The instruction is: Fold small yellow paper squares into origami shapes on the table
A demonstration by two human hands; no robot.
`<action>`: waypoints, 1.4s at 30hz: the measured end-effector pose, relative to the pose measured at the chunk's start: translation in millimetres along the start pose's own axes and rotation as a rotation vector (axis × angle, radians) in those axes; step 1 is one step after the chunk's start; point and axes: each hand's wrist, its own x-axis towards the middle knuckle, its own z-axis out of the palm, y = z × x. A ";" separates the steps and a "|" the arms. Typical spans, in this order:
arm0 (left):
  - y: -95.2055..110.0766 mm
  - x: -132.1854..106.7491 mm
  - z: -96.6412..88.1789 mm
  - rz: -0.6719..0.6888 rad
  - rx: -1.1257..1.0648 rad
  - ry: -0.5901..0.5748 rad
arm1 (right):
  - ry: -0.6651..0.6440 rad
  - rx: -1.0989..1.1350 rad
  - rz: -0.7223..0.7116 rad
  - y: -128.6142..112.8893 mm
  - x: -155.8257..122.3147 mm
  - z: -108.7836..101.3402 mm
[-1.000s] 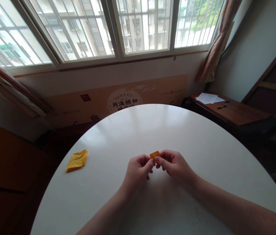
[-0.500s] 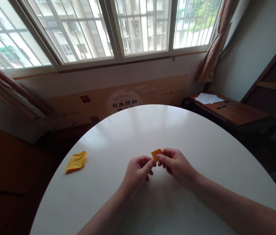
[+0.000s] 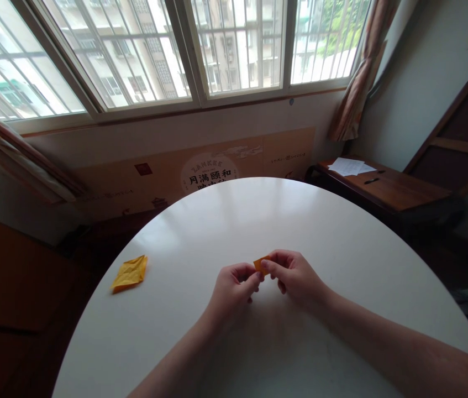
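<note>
A small folded piece of orange paper (image 3: 259,264) is held between both hands above the white round table (image 3: 267,210). My right hand (image 3: 295,271) pinches its right side, with the thumb pressed on the face towards me. My left hand (image 3: 236,284) is closed, its thumb and index finger pinching the paper's lower left edge. Fingers cover much of the paper, so its full fold is hidden. Apart from the hands, at the table's left side, lies a creased, folded yellow paper piece (image 3: 130,273).
A wooden side table (image 3: 408,188) with white paper sheets (image 3: 350,166) and a small dark object stands at the back right. Beyond the white table are a barred window, curtains (image 3: 350,110) and a printed cardboard panel (image 3: 287,149) against the wall.
The right fingers have moved slightly left and over the orange paper, covering more of it. The paper looks tilted, with less of its face showing. The yellow paper has stayed put.
</note>
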 end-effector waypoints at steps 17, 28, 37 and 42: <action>1.7 -0.9 -0.3 0.024 -0.023 0.019 | 0.063 0.076 0.025 -4.1 0.8 0.3; -6.5 1.7 -1.4 0.060 -0.036 0.055 | -0.130 -0.067 0.005 -5.7 -0.6 -1.7; -3.8 0.0 -0.6 0.036 -0.036 0.055 | -0.071 -0.029 0.005 -1.0 0.9 0.1; -8.4 -0.1 -0.8 0.070 -0.019 0.033 | -0.054 0.005 0.017 -3.7 -0.7 1.1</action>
